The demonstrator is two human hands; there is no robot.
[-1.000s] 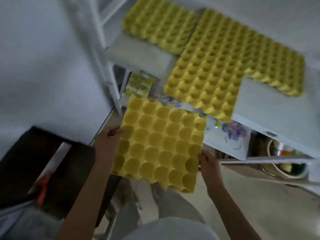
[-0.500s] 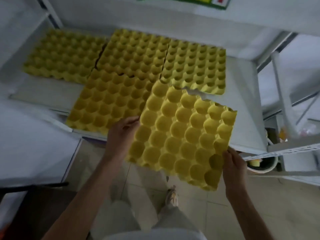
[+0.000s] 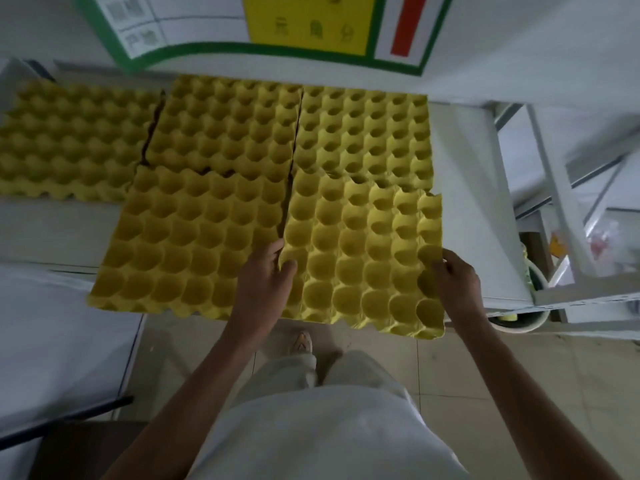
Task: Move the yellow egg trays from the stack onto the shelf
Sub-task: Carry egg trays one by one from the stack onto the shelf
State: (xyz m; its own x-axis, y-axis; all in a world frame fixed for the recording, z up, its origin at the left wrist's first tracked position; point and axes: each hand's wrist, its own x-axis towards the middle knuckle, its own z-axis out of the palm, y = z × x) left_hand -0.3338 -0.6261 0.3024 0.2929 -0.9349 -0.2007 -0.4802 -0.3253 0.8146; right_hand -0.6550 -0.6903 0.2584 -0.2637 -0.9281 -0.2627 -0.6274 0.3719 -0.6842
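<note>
At the front right of the white shelf (image 3: 471,188), I held a yellow egg tray (image 3: 363,251) by its two near sides. My left hand (image 3: 266,282) gripped the tray's left edge, thumb lying over the top of a cup and the other fingers hidden beneath. My right hand (image 3: 457,285) pinched the right edge near the front corner, fingertips curled onto the rim. The tray's far part lay over the shelf surface, while its near edge overhung the shelf's front edge above the tiled floor (image 3: 519,375); whether the tray rested fully on the shelf could not be told.

Four other yellow trays lay on the same shelf. The front-left tray (image 3: 187,244) sat just beside the held one, their long edges touching or nearly so, and it too overhung the front edge. Behind these, along the back of the shelf, stood the back-right tray (image 3: 363,133), the back-middle tray (image 3: 225,129) and the back-left tray (image 3: 69,140), the last reaching the shelf's left end. The held tray's far edge overlapped the near edge of the back-right tray.

A green-bordered wall poster (image 3: 277,26) hung above the shelf's back edge. A white metal rack (image 3: 561,202) stood to the right of the shelf. My pale trousers (image 3: 311,427) and one shoe (image 3: 302,341) showed below.
</note>
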